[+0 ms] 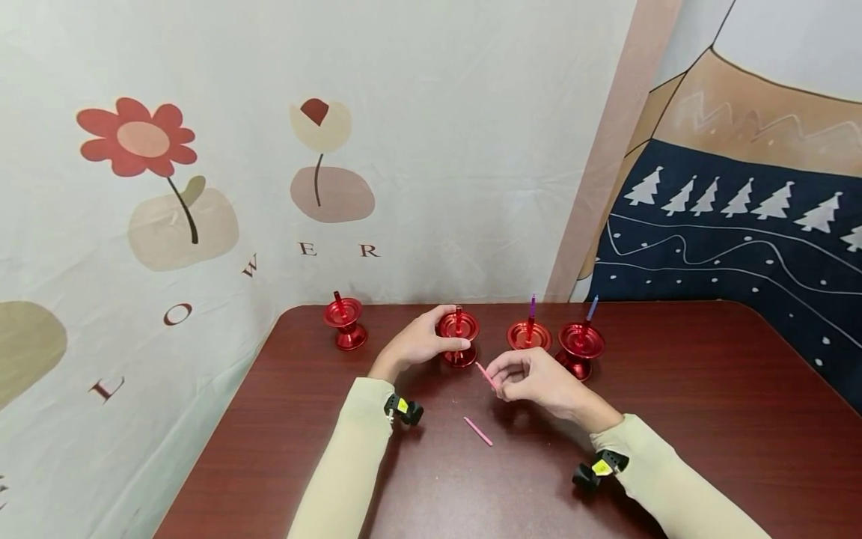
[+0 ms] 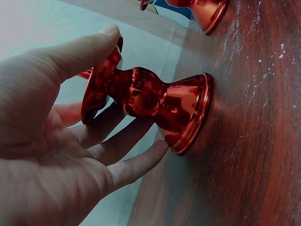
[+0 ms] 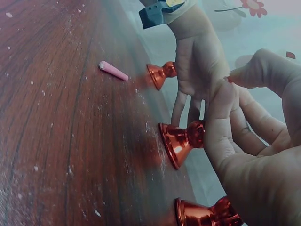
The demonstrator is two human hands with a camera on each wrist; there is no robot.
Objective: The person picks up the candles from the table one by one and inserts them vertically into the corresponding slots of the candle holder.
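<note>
My left hand (image 1: 419,341) holds a red metallic candle holder (image 2: 141,92) that stands on the table. In the left wrist view the thumb lies on its dish rim and the other fingers reach round its far side. An upright tube rises from the dish, with no candle in it. Just to the right, my right hand (image 1: 539,382) pinches a slim pink candle (image 1: 484,373) between thumb and fingertips, its upper end tilted towards that holder. In the right wrist view the fingers hide most of this candle. Another pink candle (image 1: 478,432) lies on the table nearer me.
Behind the right hand stand two more red holders, one with a purple candle (image 1: 533,308), the other with a blue candle (image 1: 592,308). A further red holder (image 1: 350,338) without a candle is at the back left. The brown table (image 1: 269,449) meets a printed cloth backdrop (image 1: 438,187).
</note>
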